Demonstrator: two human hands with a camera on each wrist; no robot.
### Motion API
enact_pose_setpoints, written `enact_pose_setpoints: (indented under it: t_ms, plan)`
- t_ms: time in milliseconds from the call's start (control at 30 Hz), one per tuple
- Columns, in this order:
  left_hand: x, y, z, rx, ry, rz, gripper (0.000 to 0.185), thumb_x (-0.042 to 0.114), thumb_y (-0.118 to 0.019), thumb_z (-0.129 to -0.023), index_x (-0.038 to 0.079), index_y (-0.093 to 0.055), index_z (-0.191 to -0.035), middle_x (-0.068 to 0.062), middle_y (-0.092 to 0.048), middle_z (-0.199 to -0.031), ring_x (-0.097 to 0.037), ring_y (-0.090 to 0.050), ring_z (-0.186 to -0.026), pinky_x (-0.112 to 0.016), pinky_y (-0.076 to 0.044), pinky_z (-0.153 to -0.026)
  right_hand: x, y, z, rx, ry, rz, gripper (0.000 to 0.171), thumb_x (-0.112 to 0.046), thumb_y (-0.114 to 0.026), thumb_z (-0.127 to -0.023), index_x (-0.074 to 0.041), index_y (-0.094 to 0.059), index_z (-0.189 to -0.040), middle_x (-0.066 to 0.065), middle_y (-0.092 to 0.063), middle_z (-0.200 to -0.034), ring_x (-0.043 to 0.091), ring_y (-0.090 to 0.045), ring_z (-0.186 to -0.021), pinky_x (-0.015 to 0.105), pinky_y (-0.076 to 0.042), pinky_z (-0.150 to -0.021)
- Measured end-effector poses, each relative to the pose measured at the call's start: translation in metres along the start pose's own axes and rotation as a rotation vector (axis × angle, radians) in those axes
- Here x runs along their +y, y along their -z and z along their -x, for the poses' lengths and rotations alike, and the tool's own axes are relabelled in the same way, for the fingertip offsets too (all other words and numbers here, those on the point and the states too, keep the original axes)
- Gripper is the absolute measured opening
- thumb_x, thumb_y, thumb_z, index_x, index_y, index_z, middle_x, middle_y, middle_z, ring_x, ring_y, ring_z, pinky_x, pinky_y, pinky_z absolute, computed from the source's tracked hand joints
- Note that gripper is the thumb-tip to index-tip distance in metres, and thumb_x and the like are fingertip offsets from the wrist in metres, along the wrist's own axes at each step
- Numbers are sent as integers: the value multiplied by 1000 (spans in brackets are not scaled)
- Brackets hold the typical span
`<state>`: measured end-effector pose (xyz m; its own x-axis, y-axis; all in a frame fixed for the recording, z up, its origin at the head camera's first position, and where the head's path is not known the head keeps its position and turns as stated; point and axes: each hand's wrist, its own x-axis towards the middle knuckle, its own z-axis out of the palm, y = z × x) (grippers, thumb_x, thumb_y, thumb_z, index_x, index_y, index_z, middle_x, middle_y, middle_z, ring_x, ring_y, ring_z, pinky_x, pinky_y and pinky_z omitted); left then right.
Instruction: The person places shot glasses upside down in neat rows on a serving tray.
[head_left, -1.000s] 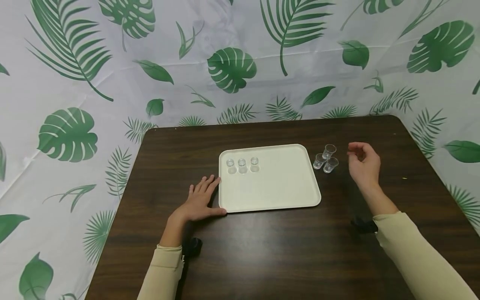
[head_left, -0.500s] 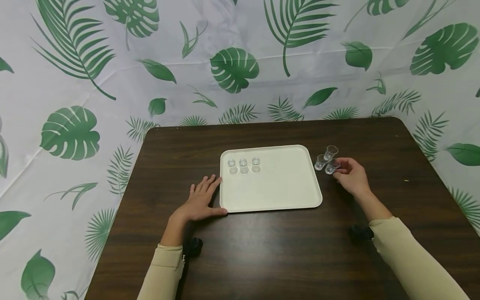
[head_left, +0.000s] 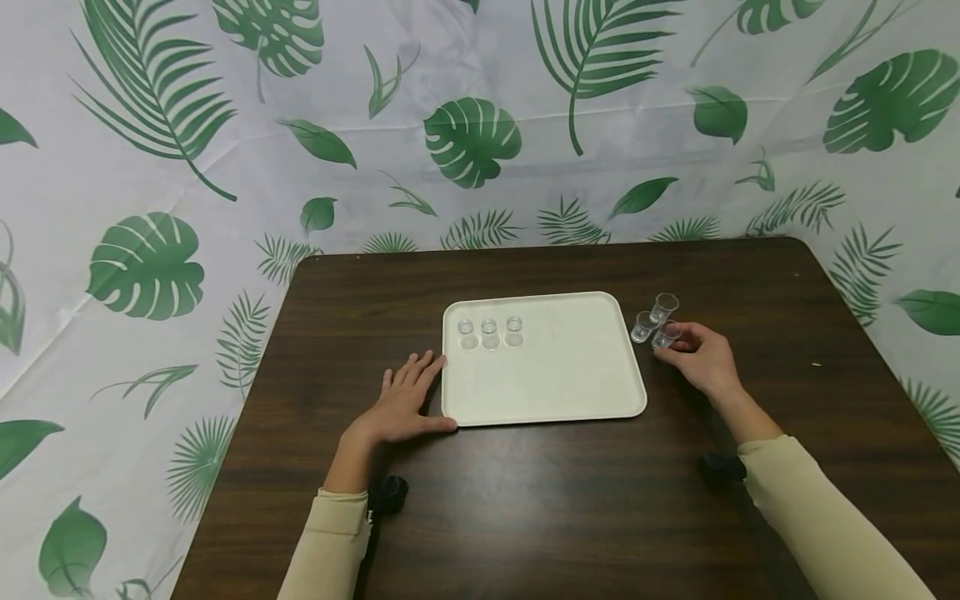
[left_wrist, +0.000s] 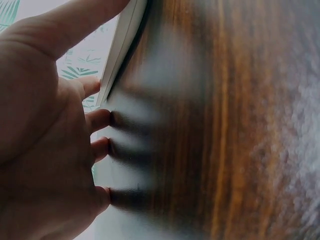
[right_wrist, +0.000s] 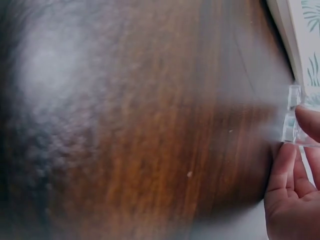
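Note:
My left hand [head_left: 401,410] lies spread on the table, its thumb and index fingertip right at the left edge of a cream tray [head_left: 555,383]. At the tray's right side, my right hand [head_left: 703,360] pinches a small clear shot glass [head_left: 663,337] between thumb and fingers. That glass [right_wrist: 289,129] is partly covered by the thumb in the right wrist view. Two more shot glasses stand close against it, one at the back [head_left: 664,307] and one on the left [head_left: 642,327]. On the tray, three shot glasses [head_left: 490,332] form a row near the upper left corner.
The dark wood table [head_left: 525,508] extends around the tray on all sides. Behind it hangs a white cloth [head_left: 360,192] with green leaf prints. A tiny pale speck [head_left: 816,364] lies on the table to the right of my right hand.
My right hand has come left and down from beside the loose glasses and taken hold of the nearest one. My left hand stays at the tray's edge.

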<state>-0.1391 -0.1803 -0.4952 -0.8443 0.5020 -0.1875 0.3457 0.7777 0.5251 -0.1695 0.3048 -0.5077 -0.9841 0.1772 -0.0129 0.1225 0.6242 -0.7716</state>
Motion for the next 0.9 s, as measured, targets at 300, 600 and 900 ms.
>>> enact_pose_setpoints:
  t_ms: [300,600,900]
  plan:
    - [0,1,1,0,7,7,104,58,-71,-83,14,-15,-159,-15,-9,-163,-39,-2,-148,-69,0,-108,-1,-2,1,12,28,22,41,-19,-77,-87,2,-63,-120,22,-65,-111,24,-59,-94,13,-42,-69]
    - [-2,-3,-1,-3,10,6,106,60,-70,-82,15,-14,-159,-14,-8,-163,-38,-2,-148,-68,0,-109,2,-1,2,28,77,28,41,-18,-76,-88,4,-63,-120,25,-64,-110,33,-62,-97,13,-41,-70]
    - [0,-1,-1,-8,22,-4,105,59,-71,-82,15,-14,-159,-14,-9,-163,-38,-2,-148,-69,0,-108,8,-2,5,95,71,-70,37,-12,-74,-88,7,-60,-117,21,-62,-112,3,-57,-80,14,-47,-62]
